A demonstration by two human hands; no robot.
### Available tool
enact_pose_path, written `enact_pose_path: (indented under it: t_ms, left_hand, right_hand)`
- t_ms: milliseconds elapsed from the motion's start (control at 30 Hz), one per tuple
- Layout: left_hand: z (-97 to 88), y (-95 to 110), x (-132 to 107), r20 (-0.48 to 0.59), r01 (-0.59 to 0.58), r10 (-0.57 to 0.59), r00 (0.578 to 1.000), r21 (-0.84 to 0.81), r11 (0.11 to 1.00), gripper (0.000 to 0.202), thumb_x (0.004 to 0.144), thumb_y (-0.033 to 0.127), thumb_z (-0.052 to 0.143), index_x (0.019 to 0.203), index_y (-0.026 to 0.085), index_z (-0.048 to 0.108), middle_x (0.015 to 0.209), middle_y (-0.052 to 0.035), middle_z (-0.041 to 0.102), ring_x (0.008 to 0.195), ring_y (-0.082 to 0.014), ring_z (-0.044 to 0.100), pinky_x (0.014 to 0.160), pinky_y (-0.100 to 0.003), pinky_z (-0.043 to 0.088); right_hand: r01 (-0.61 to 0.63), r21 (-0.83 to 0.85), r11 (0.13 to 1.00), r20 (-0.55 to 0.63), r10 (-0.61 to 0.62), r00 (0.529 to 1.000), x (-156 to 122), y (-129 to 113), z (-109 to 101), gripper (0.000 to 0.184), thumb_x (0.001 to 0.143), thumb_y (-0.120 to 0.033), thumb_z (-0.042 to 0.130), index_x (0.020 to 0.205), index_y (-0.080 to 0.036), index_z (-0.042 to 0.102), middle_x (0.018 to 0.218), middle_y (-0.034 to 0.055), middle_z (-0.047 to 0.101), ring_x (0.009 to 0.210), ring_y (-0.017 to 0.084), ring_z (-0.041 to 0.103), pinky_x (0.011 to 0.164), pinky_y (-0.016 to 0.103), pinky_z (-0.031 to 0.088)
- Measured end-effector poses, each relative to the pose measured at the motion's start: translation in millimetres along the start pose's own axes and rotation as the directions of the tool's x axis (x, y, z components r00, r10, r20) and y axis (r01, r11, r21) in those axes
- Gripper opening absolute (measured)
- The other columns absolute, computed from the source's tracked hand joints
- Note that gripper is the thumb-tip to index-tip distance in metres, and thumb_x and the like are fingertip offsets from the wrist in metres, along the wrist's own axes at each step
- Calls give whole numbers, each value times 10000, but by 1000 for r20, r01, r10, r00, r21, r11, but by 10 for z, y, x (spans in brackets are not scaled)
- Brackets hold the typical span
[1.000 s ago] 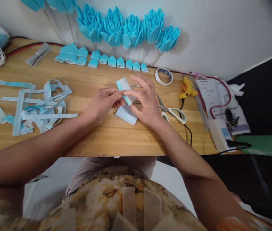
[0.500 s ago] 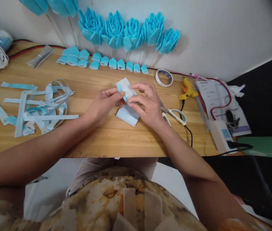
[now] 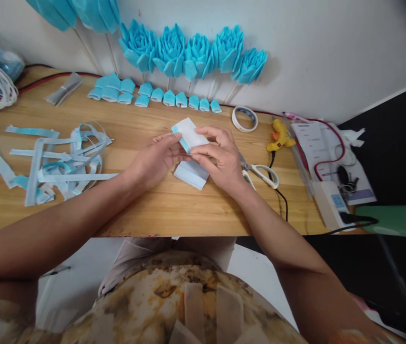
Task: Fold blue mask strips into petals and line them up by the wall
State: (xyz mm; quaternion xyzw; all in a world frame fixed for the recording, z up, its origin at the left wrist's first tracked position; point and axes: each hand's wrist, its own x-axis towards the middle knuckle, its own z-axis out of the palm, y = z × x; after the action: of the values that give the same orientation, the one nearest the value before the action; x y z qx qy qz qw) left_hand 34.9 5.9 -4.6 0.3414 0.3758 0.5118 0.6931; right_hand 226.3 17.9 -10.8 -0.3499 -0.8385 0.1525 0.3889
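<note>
Between my hands is a small rectangular piece of soft cloth-like sheet (image 3: pixel 192 132), white with a blue folded strip along its left edge. My left hand (image 3: pixel 158 160) has its thumb against that blue edge, its other fingers partly hidden behind. My right hand (image 3: pixel 220 155) pinches the lower right side of the piece between thumb and fingers. Just below, a flat stack of pale blue sheets (image 3: pixel 191 176) lies on the table. White-handled scissors (image 3: pixel 264 176) rest beside my right wrist, blades partly covered by it.
Tangled pale blue strips (image 3: pixel 62 162) lie on the left of the wooden table (image 3: pixel 145 210). Folded blue petals (image 3: pixel 169 98) line the back below blue cloth flowers (image 3: pixel 170 50) on sticks. A tape roll (image 3: pixel 245 119), yellow glue gun (image 3: pixel 279 135) and white power strip (image 3: pixel 330 203) are rightward.
My left thumb has drawn back and up along the blue edge, and the left fingers have loosened slightly. The right hand still pinches the piece. The view has shifted a little.
</note>
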Motion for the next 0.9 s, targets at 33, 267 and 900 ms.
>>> enact_pose_path:
  t_ms: [33, 267, 900]
  left_hand:
    - [-1, -4, 1, 1, 3, -3, 1000, -5, 1000, 144, 925, 309, 669, 896, 168, 674, 926, -86, 781, 962, -214, 749, 844, -320, 584]
    - [-31, -46, 16, 27, 35, -32, 999, -113, 993, 143, 907, 300, 692, 943, 162, 683, 927, -84, 785, 869, -188, 747, 813, -307, 587]
    - [-45, -23, -4, 54, 7, -7, 998, 9, 1000, 269, 702, 380, 924, 801, 163, 799, 788, -53, 763, 700, -136, 660, 702, -236, 559]
  right_hand:
    - [-9, -4, 1000, 1, 9, 1000, 0, -1, 0, 128, 963, -317, 647, 942, -332, 772, 1367, 28, 637, 1289, 291, 540, 1078, 548, 477]
    - [0, -50, 999, 9, 1, 1000, 13, 8, 9, 130, 955, -287, 662, 919, -313, 785, 1343, 43, 665, 1276, 276, 554, 1059, 522, 485]
    - [-178, 214, 960, -109, 205, 973, 9, -48, 9, 490, 946, -390, 637, 1411, -249, 578, 1362, 133, 684, 1251, 265, 647, 1016, 462, 553]
